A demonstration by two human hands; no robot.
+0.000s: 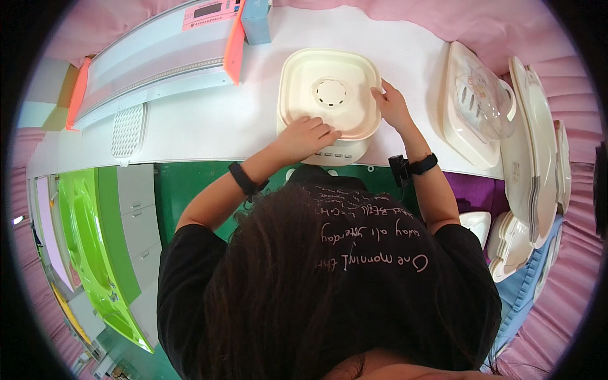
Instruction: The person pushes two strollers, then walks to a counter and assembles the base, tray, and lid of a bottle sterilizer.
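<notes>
A cream square tray (304, 79) with rounded corners and a ring of slots at its centre lies on a cream base (316, 158) with a row of small buttons along its near side. My left hand (304, 137) is closed over the tray's near left rim, its fingers reaching inside. At the right rim, my right hand (393, 107) grips the edge, the thumb on the inner side and the other fingers partly hidden outside. Both wrists wear black bands. Most of the base is covered by the tray.
The white table (418, 57) carries a clear-covered machine (158, 63) with orange ends at the far left, and a perforated white rack (129, 131). On the right stand a cream tray with a clear dome (484, 104) and several large cream panels (525, 152). A green sink unit (88, 221) is at left.
</notes>
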